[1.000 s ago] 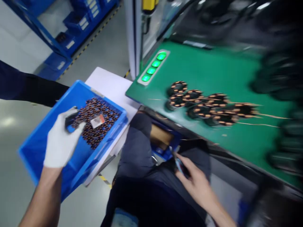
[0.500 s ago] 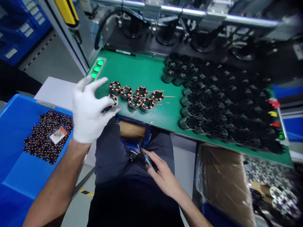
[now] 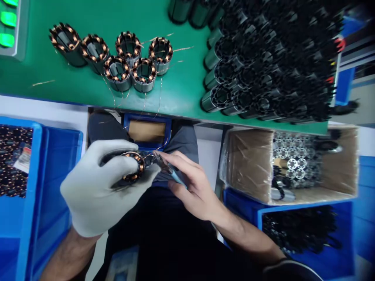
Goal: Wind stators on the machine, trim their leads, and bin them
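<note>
In the head view my gloved left hand [image 3: 102,183] is closed round a copper-wound motor stator [image 3: 135,167], held above my lap with its ring of windings facing right. My bare right hand [image 3: 190,183] grips blue-handled cutting pliers [image 3: 172,171], their jaws close to the stator's right side; whether they touch a wire I cannot tell. A thin copper wire [image 3: 164,143] shows just above the jaws. Several more wound stators [image 3: 117,74] stand upright on the green table [image 3: 181,91], some with loose wire ends trailing.
Rows of dark cylindrical cores [image 3: 252,74] crowd the table's right side. Left stands a blue bin [image 3: 36,164] of wound stators. A small blue box [image 3: 148,130] sits under the table edge. At right are a carton [image 3: 249,164] with metal rings and a blue crate [image 3: 322,257] of black parts.
My left hand has lifted a stator off the table and brought it down over my lap, beside the pliers in my right hand. The view has tilted down and moved closer.
</note>
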The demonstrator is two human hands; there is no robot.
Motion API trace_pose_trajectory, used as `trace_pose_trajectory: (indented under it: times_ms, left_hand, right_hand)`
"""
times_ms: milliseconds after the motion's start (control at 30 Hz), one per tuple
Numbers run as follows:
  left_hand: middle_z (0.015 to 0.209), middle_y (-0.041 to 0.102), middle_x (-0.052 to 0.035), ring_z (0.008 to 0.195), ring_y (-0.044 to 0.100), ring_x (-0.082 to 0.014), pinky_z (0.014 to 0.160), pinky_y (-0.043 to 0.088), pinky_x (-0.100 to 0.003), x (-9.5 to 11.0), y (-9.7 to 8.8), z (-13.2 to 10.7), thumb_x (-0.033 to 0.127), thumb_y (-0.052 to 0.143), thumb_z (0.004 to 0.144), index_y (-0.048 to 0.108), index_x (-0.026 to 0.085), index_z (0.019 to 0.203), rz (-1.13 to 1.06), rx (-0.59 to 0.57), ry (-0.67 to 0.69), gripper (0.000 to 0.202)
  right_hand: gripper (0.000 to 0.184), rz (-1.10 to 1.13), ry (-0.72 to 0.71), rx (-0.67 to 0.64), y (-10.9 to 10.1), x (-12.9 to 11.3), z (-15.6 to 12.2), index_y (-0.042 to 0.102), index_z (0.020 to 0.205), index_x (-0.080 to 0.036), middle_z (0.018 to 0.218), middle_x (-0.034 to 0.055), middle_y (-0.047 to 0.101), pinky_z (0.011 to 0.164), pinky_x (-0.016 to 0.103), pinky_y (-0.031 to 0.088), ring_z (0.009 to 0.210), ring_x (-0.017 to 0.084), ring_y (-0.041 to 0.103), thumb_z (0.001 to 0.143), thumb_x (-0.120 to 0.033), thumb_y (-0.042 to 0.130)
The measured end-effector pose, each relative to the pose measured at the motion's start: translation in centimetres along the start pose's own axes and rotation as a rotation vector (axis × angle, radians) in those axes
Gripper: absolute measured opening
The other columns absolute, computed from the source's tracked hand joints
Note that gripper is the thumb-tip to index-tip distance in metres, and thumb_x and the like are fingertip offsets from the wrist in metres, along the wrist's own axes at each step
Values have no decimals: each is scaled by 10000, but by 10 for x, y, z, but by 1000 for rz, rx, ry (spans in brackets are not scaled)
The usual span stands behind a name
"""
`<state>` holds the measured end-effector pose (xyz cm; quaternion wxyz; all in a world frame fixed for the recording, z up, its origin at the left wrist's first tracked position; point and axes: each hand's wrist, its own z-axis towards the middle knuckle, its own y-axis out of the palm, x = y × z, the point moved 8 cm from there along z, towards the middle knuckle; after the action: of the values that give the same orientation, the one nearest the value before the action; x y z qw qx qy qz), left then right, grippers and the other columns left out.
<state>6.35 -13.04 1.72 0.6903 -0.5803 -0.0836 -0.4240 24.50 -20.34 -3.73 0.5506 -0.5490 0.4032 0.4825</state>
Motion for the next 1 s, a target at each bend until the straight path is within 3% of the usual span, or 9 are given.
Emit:
trace_pose_trajectory:
  times_ms: [133,233,333,500,633,700,800,933,1000]
  left_hand:
    - [1199,861,26,988,831,-254,806,683,-399,-6,0,-7,396,1021,856,848,403,1034,-107,-27,-50,249]
    - [1201,863,24,989,829,-254,885,691,-389,-8,0,-10,367,1062,803,863,403,1006,-169,-29,-85,286]
    - [1202,860,34,983,824,-226,834,661,-365,-4,-1,-12,345,1038,842,825,373,988,-121,-20,-36,260]
    - [1174,853,31,976,824,-222,759,633,-358,-14,2,-17,329,1029,837,769,337,924,-74,6,-59,274]
    - [1195,856,-11,1072,835,-260,966,679,-412,-45,13,-26,377,940,931,745,289,960,-416,22,-308,216]
    - [1234,869,-24,1107,849,-266,1018,696,-419,-61,24,-34,421,899,987,774,279,1004,-680,45,-515,190]
    - [1226,883,-26,1069,866,-268,973,730,-399,-69,38,-43,472,971,920,810,274,1001,-914,73,-733,268]
    - [1087,867,-22,1051,856,-258,992,741,-416,-60,48,-39,398,922,938,837,282,987,-998,35,-799,152]
    - [1004,844,-20,1008,852,-262,964,753,-436,-55,52,-35,442,917,923,812,278,946,-988,18,-795,196]
  right_hand:
    - [701,-1,-6,-14,3,-2,2,711,1595,-245,1195,76,815,891,364,656,1026,217,743,939,-49,562]
    - [716,-25,-18,4,4,-5,2,747,1562,-245,1063,47,800,796,327,632,901,193,705,898,-41,574]
    - [722,-39,-39,24,5,-5,1,788,1520,-232,1001,32,817,726,293,611,790,165,673,863,-28,570]
    - [656,1,18,6,11,18,3,863,1421,-235,1185,40,901,861,317,677,854,176,797,856,-47,587]
    - [627,-81,97,20,12,41,8,841,1471,-225,1033,37,832,824,316,652,840,179,742,901,-90,618]
    - [662,-185,46,26,12,38,9,784,1564,-230,962,23,730,777,323,634,827,182,670,919,-134,672]
    - [623,-330,-105,89,10,22,8,774,1585,-267,993,26,646,790,351,641,888,196,645,964,-237,787]
    - [547,-471,-256,171,9,3,6,811,1540,-310,1043,40,632,784,350,629,937,199,656,998,-245,843]
    - [542,-508,-285,178,8,-2,7,815,1534,-305,1040,42,631,796,353,632,940,197,653,999,-235,864]
